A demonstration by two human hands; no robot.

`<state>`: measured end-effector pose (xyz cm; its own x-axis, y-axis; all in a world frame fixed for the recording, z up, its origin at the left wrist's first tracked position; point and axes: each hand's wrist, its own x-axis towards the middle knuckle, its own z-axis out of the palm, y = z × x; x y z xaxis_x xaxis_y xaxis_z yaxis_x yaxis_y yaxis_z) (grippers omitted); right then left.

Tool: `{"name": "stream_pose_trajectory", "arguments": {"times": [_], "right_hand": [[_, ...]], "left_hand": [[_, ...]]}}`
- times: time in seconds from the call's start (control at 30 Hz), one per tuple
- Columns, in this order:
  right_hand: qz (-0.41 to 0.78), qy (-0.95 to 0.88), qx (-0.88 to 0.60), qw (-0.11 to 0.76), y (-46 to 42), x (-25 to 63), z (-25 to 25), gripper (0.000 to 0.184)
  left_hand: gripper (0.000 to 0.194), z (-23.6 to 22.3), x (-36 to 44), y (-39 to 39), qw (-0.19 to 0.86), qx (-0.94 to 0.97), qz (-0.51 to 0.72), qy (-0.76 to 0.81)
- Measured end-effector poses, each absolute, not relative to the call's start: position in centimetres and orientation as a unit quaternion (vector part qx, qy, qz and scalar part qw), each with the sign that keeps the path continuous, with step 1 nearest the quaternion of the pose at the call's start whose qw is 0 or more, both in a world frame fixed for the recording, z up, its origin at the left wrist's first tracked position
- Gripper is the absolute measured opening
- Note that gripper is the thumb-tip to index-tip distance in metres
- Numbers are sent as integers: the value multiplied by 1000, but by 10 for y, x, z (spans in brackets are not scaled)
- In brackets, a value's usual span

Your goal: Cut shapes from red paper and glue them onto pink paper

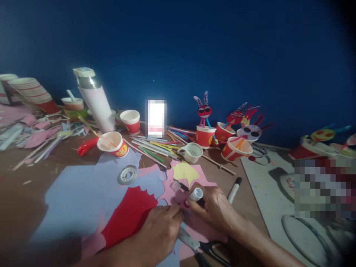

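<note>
The right hand (215, 204) is closed around a white tube (197, 193), its round end facing up, with a bit of red showing at the lower end; this tube sits just above the pink paper (204, 224) near the front of the worktop (22, 207). The left hand (164, 230) is close beside it, fingers bunched and pointing down at the paper — whether they pinch anything I cannot tell. Scissors (198, 245) with black handles lie by the left hand, partly covered by it. To the left of that hand is a piece of red paper (130, 215) with a scalloped edge, over pale blue paper (75, 196). A black pen (182, 185) lies just beyond the tube, next to a yellow paper piece (185, 172), and a capped marker (235, 190) is to the right of the right hand. Further back are a white ring-shaped roll (128, 174), a small pale cup (191, 152) and a red paper cup with a paper face (205, 137) — the face wears two patterned ears
</note>
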<state>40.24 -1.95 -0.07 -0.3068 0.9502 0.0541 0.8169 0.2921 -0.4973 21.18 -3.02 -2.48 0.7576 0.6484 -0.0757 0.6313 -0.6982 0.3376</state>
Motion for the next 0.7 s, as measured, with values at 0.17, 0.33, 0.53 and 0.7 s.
{"name": "stream_pose_trajectory", "arguments": {"times": [0.17,0.33,0.53,0.7], "right_hand": [[218,-774,-566,180,-20,401,0,10],[259,-738,-586,214,-17,400,3,8],[347,-679,-583,280,-15,404,6,10],[424,-587,-571,386,-6,419,7,15]], "left_hand": [[19,-27,212,-29,174,922,16,345],[20,-28,212,-28,185,918,44,349],[22,-30,212,-26,188,913,90,352],[24,-30,211,-17,243,885,167,360]]}}
